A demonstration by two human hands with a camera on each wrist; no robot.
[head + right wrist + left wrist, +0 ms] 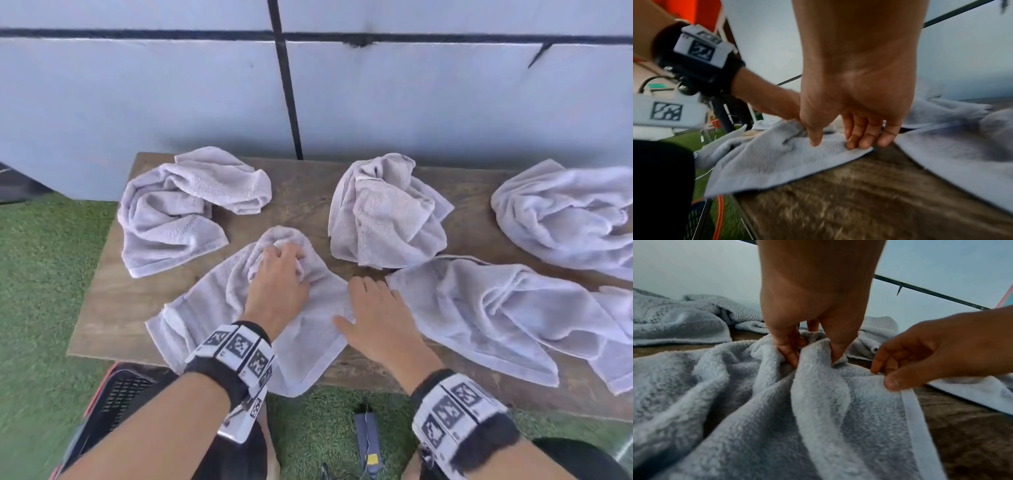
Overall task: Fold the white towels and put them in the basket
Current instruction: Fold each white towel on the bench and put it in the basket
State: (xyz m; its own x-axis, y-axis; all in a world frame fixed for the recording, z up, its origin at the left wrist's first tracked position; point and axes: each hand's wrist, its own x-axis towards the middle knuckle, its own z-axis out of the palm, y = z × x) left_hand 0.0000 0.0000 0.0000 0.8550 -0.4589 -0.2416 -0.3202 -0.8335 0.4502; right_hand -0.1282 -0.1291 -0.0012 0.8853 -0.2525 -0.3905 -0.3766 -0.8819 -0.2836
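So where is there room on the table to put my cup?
Bare wood shows at the table's near-left corner, beside the towel both hands work on, and along the back edge between the two back towels. The right half is crowded with towels.

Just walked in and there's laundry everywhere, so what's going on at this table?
A person is starting to fold white towels on a wooden table. Their left hand pinches a bunched fold of the nearest towel, and their right hand rests on that towel's right edge, fingers fairly straight. Four other towels lie crumpled and unfolded around it. A dark basket sits on the grass below the table's near left corner; no towel shows in the part visible.
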